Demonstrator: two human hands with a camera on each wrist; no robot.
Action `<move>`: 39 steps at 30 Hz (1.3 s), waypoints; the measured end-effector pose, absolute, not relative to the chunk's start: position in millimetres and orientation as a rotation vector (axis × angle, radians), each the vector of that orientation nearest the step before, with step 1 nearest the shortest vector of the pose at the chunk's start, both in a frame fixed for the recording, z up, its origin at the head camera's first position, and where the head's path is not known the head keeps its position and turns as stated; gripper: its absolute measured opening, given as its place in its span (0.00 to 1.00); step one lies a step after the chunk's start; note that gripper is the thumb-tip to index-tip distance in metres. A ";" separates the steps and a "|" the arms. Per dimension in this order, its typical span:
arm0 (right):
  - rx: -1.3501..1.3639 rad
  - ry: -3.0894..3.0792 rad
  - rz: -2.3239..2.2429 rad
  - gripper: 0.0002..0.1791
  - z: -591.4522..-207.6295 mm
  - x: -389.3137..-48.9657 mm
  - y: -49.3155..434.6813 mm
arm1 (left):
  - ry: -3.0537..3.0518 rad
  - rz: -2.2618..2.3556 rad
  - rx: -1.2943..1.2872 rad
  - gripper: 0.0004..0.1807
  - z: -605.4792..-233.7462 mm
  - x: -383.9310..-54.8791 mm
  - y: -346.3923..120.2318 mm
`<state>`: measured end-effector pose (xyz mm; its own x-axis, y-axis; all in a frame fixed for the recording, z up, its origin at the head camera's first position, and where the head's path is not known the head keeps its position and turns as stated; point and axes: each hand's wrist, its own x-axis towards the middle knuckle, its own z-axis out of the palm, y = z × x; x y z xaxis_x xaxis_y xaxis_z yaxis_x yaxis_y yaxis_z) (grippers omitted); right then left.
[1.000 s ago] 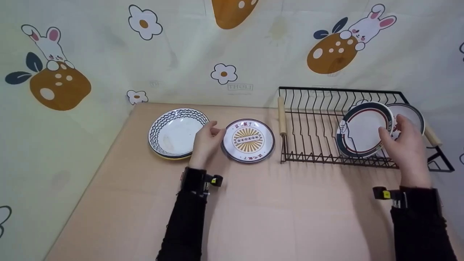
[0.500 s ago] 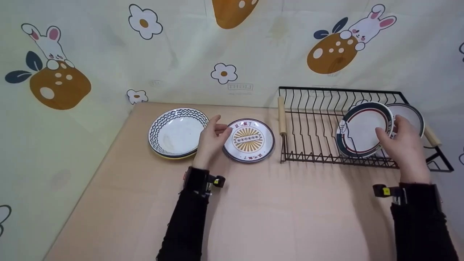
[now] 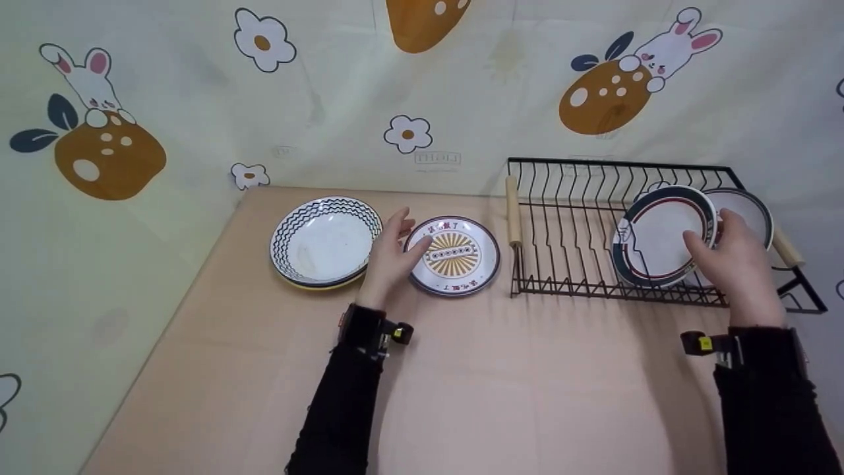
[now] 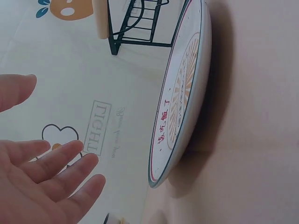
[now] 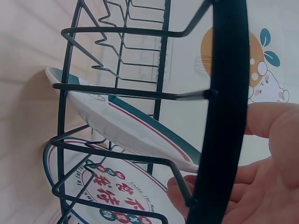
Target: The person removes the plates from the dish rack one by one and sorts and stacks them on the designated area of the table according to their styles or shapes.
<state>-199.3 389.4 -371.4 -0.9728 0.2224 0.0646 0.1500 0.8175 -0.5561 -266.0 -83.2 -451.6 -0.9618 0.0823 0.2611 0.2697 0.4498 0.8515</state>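
My left hand (image 3: 389,254) hovers between the patterned bowl (image 3: 323,244) and the small white plate with a yellow sunburst (image 3: 461,264). Its fingers are spread and hold nothing; the left wrist view shows the open palm beside the plate's rim. On the right, my right hand (image 3: 738,264) is at the edge of a white plate with a dark green and red rim (image 3: 659,237), which leans in the black wire rack (image 3: 560,290). The right wrist view has the fingertips (image 5: 177,186) close by the plate's rim, with the thumb (image 5: 266,116) held apart from it.
Behind the leaning plate another plate (image 5: 117,191) with red lettering stands in the rack. The rack has wooden handles (image 3: 513,211) at its ends. A printed cloth (image 3: 330,99) hangs behind the peach tabletop (image 3: 461,396). Another dish's yellow rim shows under the bowl.
My left hand has shifted a little right, from the bowl's edge toward the sunburst plate. The right hand's thumb has eased slightly left; the leaning plate stays in place.
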 end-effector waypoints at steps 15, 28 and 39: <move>-0.348 -2.997 0.930 0.47 -372.2 -204.8 396.1 | -2.585 -1.449 -0.365 0.46 -454.1 -264.0 -74.0; -0.313 -3.025 0.893 0.41 -376.7 -208.5 402.5 | -2.678 -1.451 -0.327 0.50 -450.5 -259.6 -63.5; -0.279 -3.020 0.778 0.25 -380.9 -210.7 406.5 | -2.653 -1.486 -0.419 0.50 -451.5 -256.7 -59.0</move>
